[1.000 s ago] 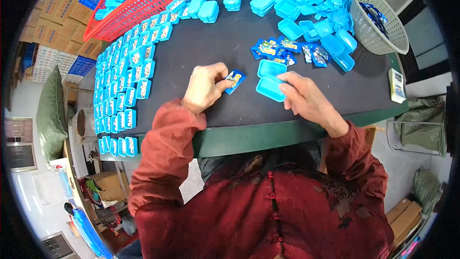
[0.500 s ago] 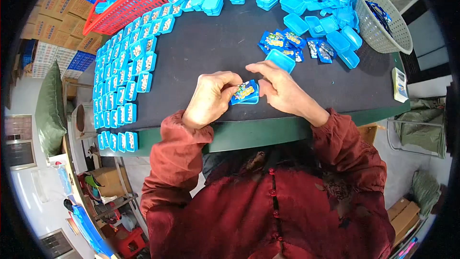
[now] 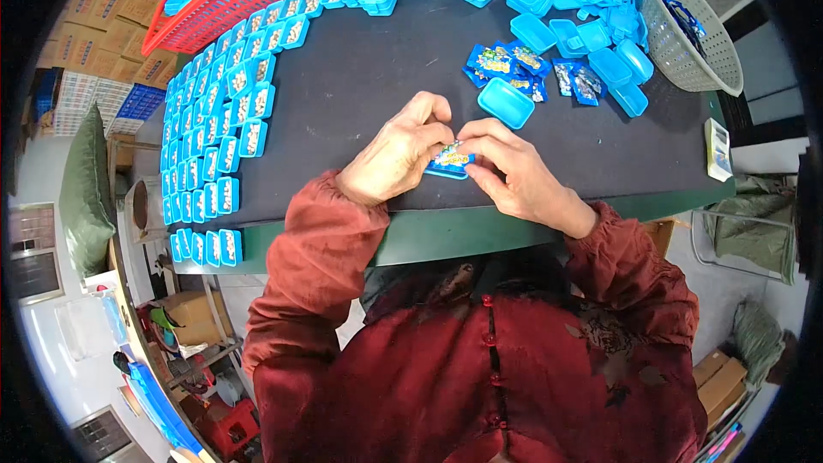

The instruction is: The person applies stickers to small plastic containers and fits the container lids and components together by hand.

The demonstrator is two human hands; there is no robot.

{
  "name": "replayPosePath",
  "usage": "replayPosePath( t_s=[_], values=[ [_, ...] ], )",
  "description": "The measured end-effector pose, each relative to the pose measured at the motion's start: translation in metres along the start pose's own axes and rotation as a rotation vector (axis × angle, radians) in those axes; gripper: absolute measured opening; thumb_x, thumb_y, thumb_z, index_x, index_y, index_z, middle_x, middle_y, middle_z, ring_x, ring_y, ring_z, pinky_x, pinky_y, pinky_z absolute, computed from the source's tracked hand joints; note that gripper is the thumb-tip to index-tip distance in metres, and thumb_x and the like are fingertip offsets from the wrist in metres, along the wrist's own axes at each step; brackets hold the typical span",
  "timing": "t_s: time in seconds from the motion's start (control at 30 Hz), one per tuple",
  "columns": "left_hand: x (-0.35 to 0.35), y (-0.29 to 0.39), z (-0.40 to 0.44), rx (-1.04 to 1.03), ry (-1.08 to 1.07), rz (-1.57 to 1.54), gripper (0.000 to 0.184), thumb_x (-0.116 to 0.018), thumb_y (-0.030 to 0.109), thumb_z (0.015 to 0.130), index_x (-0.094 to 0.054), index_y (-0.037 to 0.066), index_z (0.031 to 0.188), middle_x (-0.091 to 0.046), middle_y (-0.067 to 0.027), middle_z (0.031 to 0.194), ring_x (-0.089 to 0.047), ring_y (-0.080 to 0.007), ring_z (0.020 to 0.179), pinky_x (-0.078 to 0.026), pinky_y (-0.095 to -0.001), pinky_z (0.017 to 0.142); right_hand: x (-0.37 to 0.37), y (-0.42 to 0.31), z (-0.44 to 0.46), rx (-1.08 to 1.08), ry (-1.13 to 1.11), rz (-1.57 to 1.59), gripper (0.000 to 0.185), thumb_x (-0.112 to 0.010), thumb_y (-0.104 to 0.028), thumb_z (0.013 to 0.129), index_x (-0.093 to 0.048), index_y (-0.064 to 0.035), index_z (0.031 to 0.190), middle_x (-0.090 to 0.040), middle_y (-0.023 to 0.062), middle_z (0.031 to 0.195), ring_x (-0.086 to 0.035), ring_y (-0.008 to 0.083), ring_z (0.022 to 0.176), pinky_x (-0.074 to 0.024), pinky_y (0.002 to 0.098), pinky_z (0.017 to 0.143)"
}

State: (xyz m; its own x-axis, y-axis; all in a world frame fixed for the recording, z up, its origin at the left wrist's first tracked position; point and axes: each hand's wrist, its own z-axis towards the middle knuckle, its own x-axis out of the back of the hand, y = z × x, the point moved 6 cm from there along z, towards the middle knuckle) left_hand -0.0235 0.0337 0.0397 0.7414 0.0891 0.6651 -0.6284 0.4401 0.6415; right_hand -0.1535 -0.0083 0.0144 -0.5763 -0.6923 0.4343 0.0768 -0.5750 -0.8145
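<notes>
Between my two hands is a small blue printed packet (image 3: 452,157), above a little blue plastic box (image 3: 446,175) near the table's front edge. My left hand (image 3: 399,147) pinches the packet's left side, its fingers bent. On the other side, my right hand (image 3: 514,173) grips the packet's right end between thumb and fingers. Just beyond my hands lies an empty-looking blue box (image 3: 506,103). Behind it is a loose pile of similar blue packets (image 3: 506,63), with silvery-backed ones (image 3: 580,82) to their right.
Rows of blue boxes with small pale pieces (image 3: 214,133) cover the table's left. A red basket (image 3: 231,4) stands at the back left, a grey basket (image 3: 696,43) at the right. Blue boxes and lids (image 3: 583,0) are heaped at the back. A small white-and-yellow box (image 3: 718,150) lies at the right edge.
My right hand has come in from above the packet's right side and now grips it. The packet has turned more level, and my left hand has shifted slightly right with it.
</notes>
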Motion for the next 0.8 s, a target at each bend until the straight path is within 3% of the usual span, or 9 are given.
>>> replayPosePath(
  t_s=[0.23, 0.37, 0.57, 0.7, 0.8],
  values=[
    [0.006, -0.008, -0.038, 0.173, 0.141, 0.035, 0.019, -0.059, -0.007, 0.077, -0.062, -0.001, 0.095, -0.052, -0.0097, 0.101, -0.049, -0.0181, 0.077, -0.042, -0.0265, 0.067, -0.001, -0.012, -0.004, 0.140, 0.035, -0.238, 0.033, -0.065, 0.001, 0.074, -0.056, -0.0004, 0.105, -0.050, 0.0093, 0.118, -0.054, 0.0219, 0.083, -0.0449, 0.0294, 0.069],
    [0.006, -0.003, -0.045, 0.335, 0.203, -0.155, 0.021, -0.059, -0.005, 0.079, -0.061, -0.002, 0.100, -0.049, -0.0103, 0.106, -0.049, -0.0179, 0.081, -0.042, -0.0255, 0.069, -0.007, -0.021, -0.001, 0.242, -0.062, -0.480, 0.035, -0.067, -0.008, 0.074, -0.057, -0.0024, 0.107, -0.048, 0.0104, 0.122, -0.052, 0.0278, 0.096, -0.0430, 0.0351, 0.082],
    [0.002, 0.004, -0.043, 0.224, 0.165, -0.122, 0.020, -0.061, -0.003, 0.078, -0.061, -0.001, 0.098, -0.048, -0.0111, 0.111, -0.050, -0.0184, 0.081, -0.043, -0.0268, 0.070, -0.017, -0.018, 0.008, 0.210, -0.139, -0.449, 0.032, -0.065, -0.015, 0.075, -0.057, -0.0058, 0.105, -0.049, 0.0110, 0.118, -0.048, 0.0281, 0.104, -0.0383, 0.0370, 0.084],
    [0.003, 0.016, -0.035, 0.019, 0.124, 0.333, 0.015, -0.062, 0.002, 0.072, -0.062, 0.004, 0.086, -0.053, -0.0104, 0.098, -0.052, -0.0258, 0.078, -0.044, -0.0340, 0.069, -0.015, -0.023, 0.010, 0.139, -0.056, -0.398, 0.034, -0.066, -0.011, 0.074, -0.058, -0.0050, 0.107, -0.051, 0.0128, 0.118, -0.049, 0.0303, 0.101, -0.0386, 0.0398, 0.088],
    [0.021, 0.004, -0.041, 0.079, 0.234, 0.274, 0.012, -0.062, 0.004, 0.071, -0.061, 0.005, 0.083, -0.053, -0.0105, 0.099, -0.052, -0.0266, 0.079, -0.044, -0.0354, 0.069, -0.021, -0.024, 0.015, 0.152, -0.111, -0.459, 0.033, -0.066, -0.010, 0.073, -0.058, -0.0050, 0.105, -0.051, 0.0126, 0.115, -0.049, 0.0303, 0.100, -0.0392, 0.0395, 0.087]
  ],
)
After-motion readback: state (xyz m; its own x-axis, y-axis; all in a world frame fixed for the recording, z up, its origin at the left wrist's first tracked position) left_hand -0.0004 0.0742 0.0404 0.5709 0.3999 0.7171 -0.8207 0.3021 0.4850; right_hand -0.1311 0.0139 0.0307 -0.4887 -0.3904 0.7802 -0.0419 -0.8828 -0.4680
